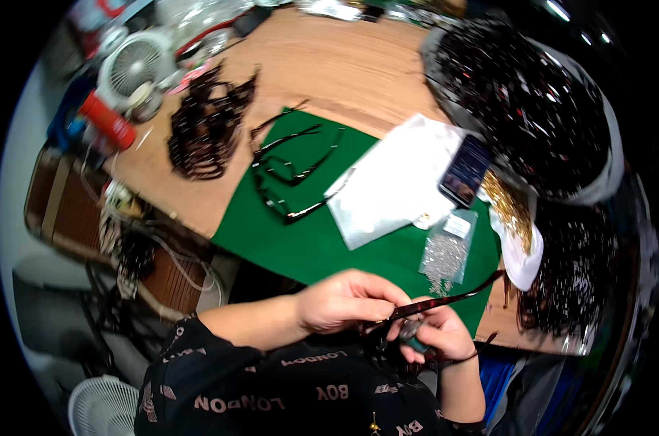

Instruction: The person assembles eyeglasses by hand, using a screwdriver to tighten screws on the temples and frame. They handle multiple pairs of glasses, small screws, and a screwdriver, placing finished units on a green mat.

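My left hand (350, 301) pinches a dark brown eyeglass frame (457, 297) near the hinge, close to my chest. One temple of the frame stretches away to the right. My right hand (446, 336) is closed around a short, rounded tool with a dark green and grey handle (412, 336), against the frame. The tool's tip is hidden by fingers, and its exact kind does not show. The lower part of the frame blends into my dark shirt. Just beyond my right hand lies a clear bag of tiny silver parts (447, 251), some spilled at its mouth.
Dark eyeglass frames (286, 212) lie on a green mat (249, 236), beside a white bag (387, 182) and a phone (465, 171). A stack of frames (209, 127) sits left. Right are gold pieces (515, 211) and a large lined container of dark pieces (526, 109). A fan (137, 67) stands far left.
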Action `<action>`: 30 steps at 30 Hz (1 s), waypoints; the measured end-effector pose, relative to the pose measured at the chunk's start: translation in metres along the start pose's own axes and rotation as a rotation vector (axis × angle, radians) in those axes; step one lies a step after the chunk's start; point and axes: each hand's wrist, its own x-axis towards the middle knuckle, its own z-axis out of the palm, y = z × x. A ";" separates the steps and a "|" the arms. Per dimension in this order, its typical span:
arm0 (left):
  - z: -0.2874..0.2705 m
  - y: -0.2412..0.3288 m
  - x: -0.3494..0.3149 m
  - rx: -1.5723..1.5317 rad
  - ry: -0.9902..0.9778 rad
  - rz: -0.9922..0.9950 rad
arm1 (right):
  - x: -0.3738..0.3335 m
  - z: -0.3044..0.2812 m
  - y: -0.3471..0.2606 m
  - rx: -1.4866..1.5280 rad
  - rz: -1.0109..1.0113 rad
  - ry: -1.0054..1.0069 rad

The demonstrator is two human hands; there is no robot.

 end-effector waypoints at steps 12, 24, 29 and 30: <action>-0.013 0.059 -0.059 1.993 0.945 0.228 | 0.028 -0.003 0.021 -1.691 -0.590 0.767; -0.094 0.065 -0.001 2.178 0.900 0.216 | -0.026 -0.085 0.164 -1.053 0.406 0.460; -0.096 0.086 0.000 2.260 0.720 0.520 | -0.007 -0.128 0.195 -1.338 0.620 0.640; -0.103 0.099 -0.001 2.265 0.780 0.514 | -0.008 -0.129 0.195 -1.346 0.612 0.658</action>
